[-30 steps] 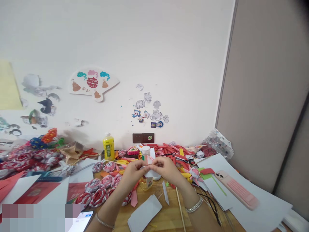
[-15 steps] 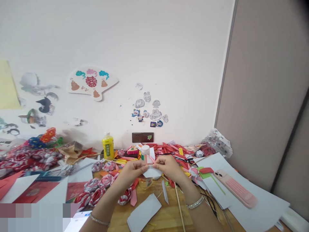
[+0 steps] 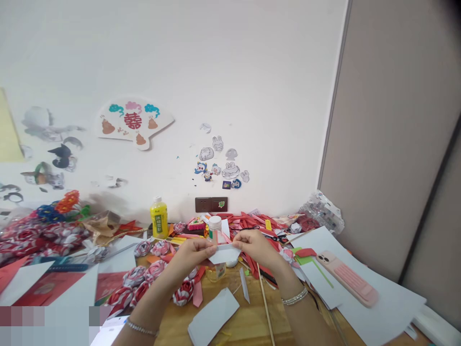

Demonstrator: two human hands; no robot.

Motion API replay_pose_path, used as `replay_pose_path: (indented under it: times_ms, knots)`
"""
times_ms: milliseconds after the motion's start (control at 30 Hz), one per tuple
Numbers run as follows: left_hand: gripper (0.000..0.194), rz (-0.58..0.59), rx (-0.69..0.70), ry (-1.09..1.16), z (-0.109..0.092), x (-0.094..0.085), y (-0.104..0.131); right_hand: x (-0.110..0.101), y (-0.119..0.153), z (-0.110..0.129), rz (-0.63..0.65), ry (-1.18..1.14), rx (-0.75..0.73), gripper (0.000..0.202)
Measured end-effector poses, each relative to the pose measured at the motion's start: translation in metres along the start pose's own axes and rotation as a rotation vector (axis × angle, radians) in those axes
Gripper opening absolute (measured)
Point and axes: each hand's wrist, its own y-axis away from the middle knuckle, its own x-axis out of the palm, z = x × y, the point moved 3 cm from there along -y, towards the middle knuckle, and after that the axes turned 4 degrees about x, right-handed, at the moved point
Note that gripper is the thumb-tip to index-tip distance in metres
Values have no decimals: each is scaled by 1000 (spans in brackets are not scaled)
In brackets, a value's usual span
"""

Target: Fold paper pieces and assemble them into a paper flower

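A small white paper piece (image 3: 225, 254) is stretched between my two hands above the middle of the wooden table (image 3: 248, 327). My left hand (image 3: 197, 253) pinches its left end between thumb and fingers. The right end is pinched by my right hand (image 3: 252, 244). Beneath them lie a stack of white paper pieces (image 3: 213, 317), a narrow folded strip (image 3: 244, 285) and a thin wooden stick (image 3: 265, 305). A clear tape roll (image 3: 216, 273) sits just under the paper. Behind my hands stands a white-capped bottle (image 3: 215, 226).
Red and white paper roses (image 3: 135, 278) lie left of my left arm. A yellow bottle (image 3: 159, 218) stands near the wall. Red paper strips (image 3: 252, 222) pile up at the back. On the right, a pink phone (image 3: 347, 278) rests on large white sheets (image 3: 389, 307).
My hands have moved slightly apart, and more of the white paper's upper edge shows between them. The whole view has shifted a little.
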Motion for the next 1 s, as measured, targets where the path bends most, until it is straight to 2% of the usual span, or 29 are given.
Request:
replay_pose_path:
  times_ms: [133,367,600,733,867,1000]
  knots:
    - [30,11,-12,-1,-4,-1,3,0,0,0,18,5,-25,14]
    - [34,57,-53,30,-6,0,5,-3,-2,-3,-42,1,13,12]
    - [30,-58,-7,-32,-7,-7,4,-3,-2,-4,-66,-31,14,11]
    - [30,5,28,-122,-7,-4,5,-1,-1,1,-21,19,-39,13]
    - [26,78,90,-279,-2,5,5,6,0,7,14,169,-96,12]
    - [31,112,151,-397,-1,15,4,14,1,12,65,264,-141,9]
